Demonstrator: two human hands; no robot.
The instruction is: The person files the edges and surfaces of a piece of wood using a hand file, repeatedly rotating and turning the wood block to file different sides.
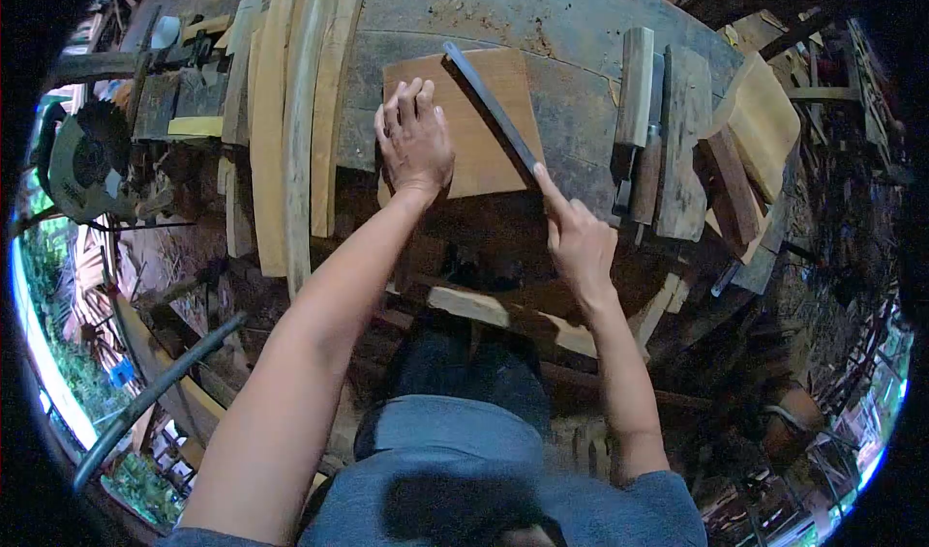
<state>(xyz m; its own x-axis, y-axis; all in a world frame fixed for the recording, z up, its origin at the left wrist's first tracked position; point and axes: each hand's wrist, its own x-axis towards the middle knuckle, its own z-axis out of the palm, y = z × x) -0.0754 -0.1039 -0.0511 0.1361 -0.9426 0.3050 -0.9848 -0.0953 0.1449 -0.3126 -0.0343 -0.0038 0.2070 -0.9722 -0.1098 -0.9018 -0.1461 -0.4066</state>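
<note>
While the left hand (416, 146) lies on the left part of a flat brown board (479, 155), its fingers bent a little and pointing toward the far edge, it grasps nothing that shows, and how firmly it presses cannot be told. The right hand (583, 242), just beyond the board's near right corner, is closed around the near end of a long, narrow metal bar (492, 108), with the index finger stretched forward along it and the other fingers curled under. The bar lies slantwise over the board, its far tip by the board's far edge, left of the middle, and its near end by the right edge; whether its whole length touches the surface is hard to tell. The board itself rests on a dark, worn workbench (581, 121), which carries scattered brown debris (474, 15) beyond the board's far edge. To the left of the board, several long strips of wood (308, 112) lie side by side, and well apart on that same side is a circular saw (87, 165) with a toothed blade. To the right of the board are a narrow wooden block (636, 88), a weathered plank (685, 141) and, farther out, a pale, curved piece of wood (760, 121) beside a reddish-brown block (731, 184).
</note>
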